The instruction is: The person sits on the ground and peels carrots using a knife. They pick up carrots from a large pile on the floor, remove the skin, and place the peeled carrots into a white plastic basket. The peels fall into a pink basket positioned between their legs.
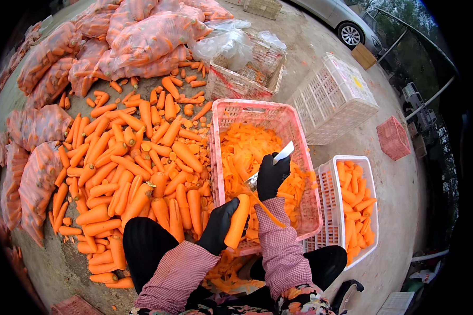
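My left hand (222,227), in a black glove, grips a carrot (237,221) with a smooth surface over the near edge of a pink plastic crate (310,197). Just right of it, my right hand (273,176), also gloved in black, is closed around a peeler (284,152) with a white handle and a metal head. A long strip of carrot peel (271,215) hangs from the peeler's head across my right sleeve. Inside the pink crate lies a heap of orange carrot peelings (248,147). Carrots with smooth surfaces fill a white plastic crate (372,252) to the right.
Loose carrots (114,173) and cut ends pile up on the ground to the left. Clear sacks of carrots (149,39) lie beyond and beside them. An open dirty crate (240,88) and upright pale crates (331,102) stand ahead. Farther off are a pink crate (393,138) and a car (327,12).
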Tool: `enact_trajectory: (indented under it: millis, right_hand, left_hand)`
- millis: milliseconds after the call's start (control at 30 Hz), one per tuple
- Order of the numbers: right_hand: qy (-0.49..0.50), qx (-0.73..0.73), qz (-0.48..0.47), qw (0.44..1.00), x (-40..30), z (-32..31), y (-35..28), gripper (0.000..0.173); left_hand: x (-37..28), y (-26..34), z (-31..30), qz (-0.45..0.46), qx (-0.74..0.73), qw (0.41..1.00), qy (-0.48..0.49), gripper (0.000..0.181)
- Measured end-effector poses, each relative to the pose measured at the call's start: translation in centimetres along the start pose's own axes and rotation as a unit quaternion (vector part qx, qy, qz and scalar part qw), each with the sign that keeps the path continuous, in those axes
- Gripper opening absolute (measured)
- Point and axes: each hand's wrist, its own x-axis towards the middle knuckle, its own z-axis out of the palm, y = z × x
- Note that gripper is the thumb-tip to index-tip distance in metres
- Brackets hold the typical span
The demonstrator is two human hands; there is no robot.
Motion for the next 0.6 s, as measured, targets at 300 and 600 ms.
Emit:
enact_trajectory:
  millis: [300, 600]
  right_hand:
    - [0.009, 0.037, -0.037, 0.999, -9.3, -4.2, -3.5, 0.013]
    - [-0.033, 0.075, 0.017, 0.996, -3.9, -6.4, -2.5, 0.022]
  left_hand:
    - [3.3, -1.6, -1.7, 0.068, -0.038, 0.997, 0.018, 0.039]
    - [2.3, -0.8, 1.2, 0.009, 0.009, 0.999, 0.039, 0.038]
